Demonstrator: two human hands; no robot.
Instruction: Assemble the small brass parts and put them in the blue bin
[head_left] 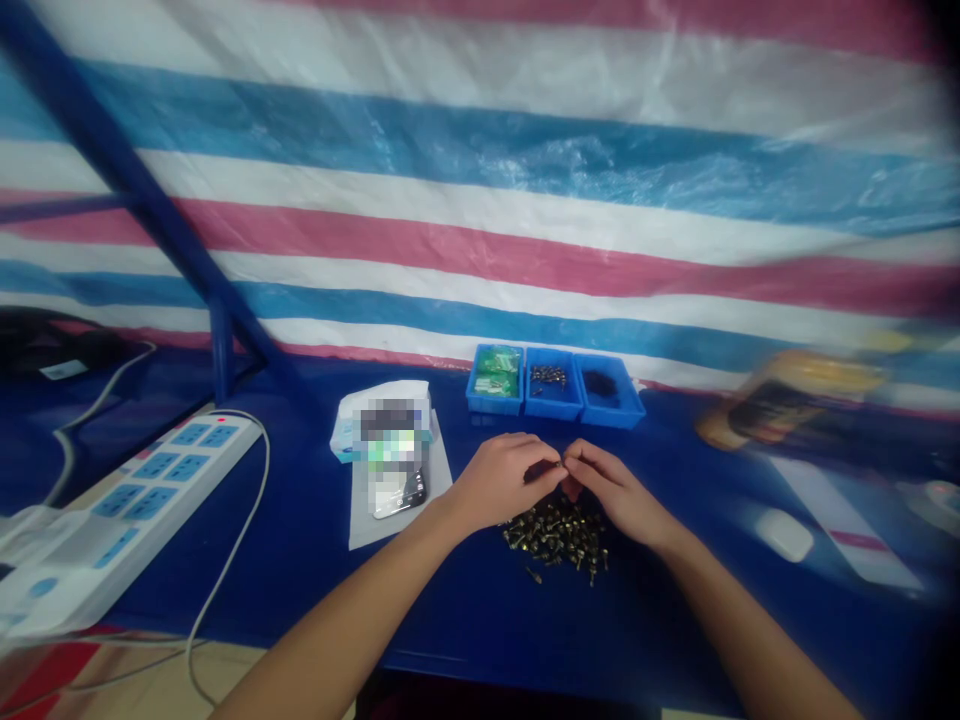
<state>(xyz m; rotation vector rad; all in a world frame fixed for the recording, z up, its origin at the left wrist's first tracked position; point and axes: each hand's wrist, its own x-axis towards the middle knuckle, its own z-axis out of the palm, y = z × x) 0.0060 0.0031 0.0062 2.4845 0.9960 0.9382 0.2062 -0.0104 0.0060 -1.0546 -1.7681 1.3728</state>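
My left hand (504,478) pinches a tiny brass-coloured metal part (559,464) between thumb and forefinger. My right hand (616,492) meets it from the other side, its thumb and fingertips closed at the same spot; what exactly they grip is too small to make out. Just below both hands, a loose heap of small brass-coloured, screw-like parts (556,535) lies on the blue tabletop (465,610). Beyond the fingers stand three blue bins: one with green-and-white pieces (498,402), one with small metal parts (553,405), one with small black pieces (619,412).
At left lies a white power strip (142,525) with a cable. A phone (401,495) rests on white paper beside a soft white pack (345,425). Right of my arms are a white rounded object (784,534) and a blurred yellow-brown package (787,400). Striped sheeting (480,240) hangs behind.
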